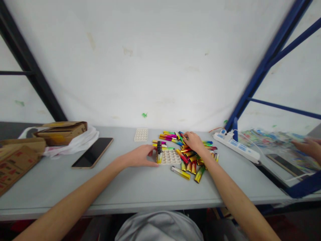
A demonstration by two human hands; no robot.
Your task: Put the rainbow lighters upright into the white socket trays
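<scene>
My left hand (140,156) rests on the grey table (130,187), its fingers curled against the left edge of a white tray with round holes (172,157). A couple of lighters (159,154) stand upright in the tray's left side, right by my fingertips. My right hand (193,140) lies palm down on a loose pile of shiny multicoloured lighters (190,157), fingers bent over some of them; what they pinch is hidden. One yellow lighter (180,172) lies apart in front of the pile.
A second white tray (140,134) lies near the wall. A phone (92,152) lies face up at left, beside cardboard boxes (61,132) and a plastic bag. A white power strip (237,146) sits at right. Another person's hand (309,147) works at the far right.
</scene>
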